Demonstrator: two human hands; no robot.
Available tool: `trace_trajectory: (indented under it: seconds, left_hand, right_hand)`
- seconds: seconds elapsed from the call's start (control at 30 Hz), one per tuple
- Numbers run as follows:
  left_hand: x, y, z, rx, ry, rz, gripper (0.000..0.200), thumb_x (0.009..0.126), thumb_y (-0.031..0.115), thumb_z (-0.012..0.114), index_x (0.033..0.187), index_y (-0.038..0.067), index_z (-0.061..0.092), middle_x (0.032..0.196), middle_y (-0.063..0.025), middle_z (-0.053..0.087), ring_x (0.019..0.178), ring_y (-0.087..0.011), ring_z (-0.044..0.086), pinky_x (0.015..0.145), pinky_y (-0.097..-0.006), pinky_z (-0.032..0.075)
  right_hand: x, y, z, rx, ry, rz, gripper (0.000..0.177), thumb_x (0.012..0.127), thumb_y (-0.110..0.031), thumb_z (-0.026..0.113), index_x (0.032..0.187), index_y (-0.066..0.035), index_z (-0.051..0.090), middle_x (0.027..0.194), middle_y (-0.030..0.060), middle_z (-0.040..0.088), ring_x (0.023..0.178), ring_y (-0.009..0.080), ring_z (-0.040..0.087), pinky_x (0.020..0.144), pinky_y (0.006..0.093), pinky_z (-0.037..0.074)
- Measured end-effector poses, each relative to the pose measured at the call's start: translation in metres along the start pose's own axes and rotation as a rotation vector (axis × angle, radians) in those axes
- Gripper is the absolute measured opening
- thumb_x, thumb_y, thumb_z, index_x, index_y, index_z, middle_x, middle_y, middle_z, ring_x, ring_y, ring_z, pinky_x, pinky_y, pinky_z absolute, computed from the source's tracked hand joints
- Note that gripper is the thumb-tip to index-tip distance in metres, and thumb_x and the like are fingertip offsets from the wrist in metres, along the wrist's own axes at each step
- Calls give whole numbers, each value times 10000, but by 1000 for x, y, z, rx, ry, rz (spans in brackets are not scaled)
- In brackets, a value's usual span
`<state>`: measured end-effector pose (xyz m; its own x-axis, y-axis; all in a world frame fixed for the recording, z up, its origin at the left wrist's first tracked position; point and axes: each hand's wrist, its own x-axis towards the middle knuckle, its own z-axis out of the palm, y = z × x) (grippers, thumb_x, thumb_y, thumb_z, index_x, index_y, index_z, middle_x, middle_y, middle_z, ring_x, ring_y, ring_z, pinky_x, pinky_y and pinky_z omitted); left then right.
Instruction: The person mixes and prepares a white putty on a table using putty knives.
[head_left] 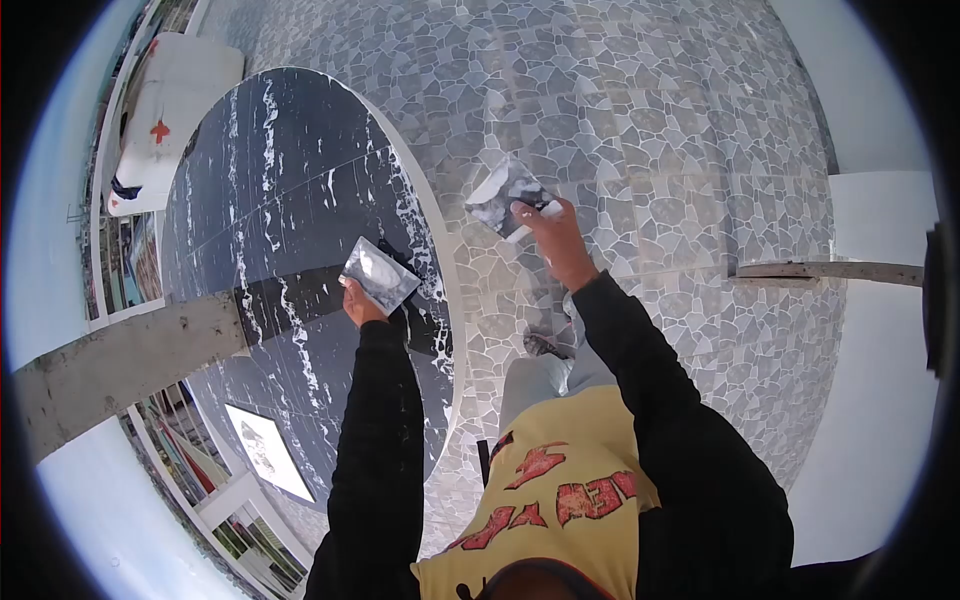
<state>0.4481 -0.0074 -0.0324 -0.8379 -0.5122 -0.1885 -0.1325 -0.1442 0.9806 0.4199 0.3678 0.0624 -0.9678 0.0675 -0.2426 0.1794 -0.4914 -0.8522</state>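
My left hand (362,303) grips the lower left edge of a glossy grey-and-white square card (381,277), held over the right part of the dark round table. To the right, beyond the table's edge, my right hand (560,240) is closed on another grey-and-white square card (503,198), thumb on its face, above the stone-patterned floor. The two cards are apart, and their printed details are too small to make out.
The black marbled table (300,210) has a pale rim. A framed picture (269,452) lies at its lower left. A concrete beam (130,365) crosses the left side. Beyond the table stands a white item with red marks (180,100). A ledge (840,272) juts in at right.
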Motion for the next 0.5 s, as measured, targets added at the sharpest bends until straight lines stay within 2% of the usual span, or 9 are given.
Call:
trace_trajectory:
  seconds: [0.03,0.1,0.17,0.27,0.33,0.37,0.43,0.47,0.5]
  left_hand:
    - [-5,1,1,-97,-5,-52,567,1006,418,499,1295,-70,497,1205,-188,612,1048,-315,645,894,-451,546]
    - [-43,33,29,-317,-129,-161,557,1007,414,492,1319,-48,474,1240,-162,597,1087,-319,631,920,-468,535]
    - [-86,56,54,-302,-176,-94,534,1011,408,482,1327,-22,469,1251,-130,590,1121,-305,615,957,-465,513]
    - [-159,97,86,-497,-328,-187,430,1039,337,431,1297,0,499,1237,-100,595,1130,-245,606,1020,-401,462]
    - [-202,130,103,-588,-314,-208,408,1047,315,413,1294,1,503,1234,-97,597,1129,-236,606,1028,-387,454]
    - [-220,147,107,-651,-378,-284,402,1052,307,401,1292,2,505,1230,-101,603,1128,-234,607,1029,-380,450]
    - [-239,174,105,-734,-447,-346,396,1057,300,390,1290,2,508,1226,-105,609,1127,-231,607,1031,-372,447]
    - [-243,185,102,-788,-498,-376,405,1058,311,385,1288,3,511,1223,-113,614,1127,-232,609,1018,-377,457]
    - [-246,192,99,-837,-551,-405,414,1059,323,381,1287,3,513,1221,-120,619,1128,-233,610,1005,-382,467]
  right_hand:
    - [-14,-11,-6,-40,-5,-34,180,919,-94,625,1067,-13,689,796,-37,630,686,41,522,622,262,427]
    - [-36,-25,-21,153,-21,76,120,923,-130,656,969,-23,684,820,-58,621,709,38,520,646,236,418]
    - [-70,-63,-8,89,-68,38,88,912,-110,664,960,-37,677,833,-56,625,715,32,523,632,225,408]
    - [-120,-85,6,-150,-123,-57,166,921,-69,624,1069,-6,665,827,-53,610,731,17,505,660,231,420]
    - [-152,-89,15,-520,-133,-275,353,881,3,593,1234,6,610,975,50,681,886,115,627,826,271,488]
    - [-160,-103,29,-546,-156,-283,353,881,3,593,1234,6,610,975,50,681,886,115,627,826,271,488]
    - [-178,-138,64,-839,-567,-714,600,791,69,593,1378,-23,511,1271,153,624,1203,274,593,1065,360,427]
    - [-185,-144,67,-852,-582,-724,600,791,69,593,1378,-23,511,1271,153,624,1203,274,593,1065,360,427]
    - [-191,-148,69,-948,-679,-698,668,757,70,618,1402,-44,488,1377,156,533,1299,302,492,1119,399,365]
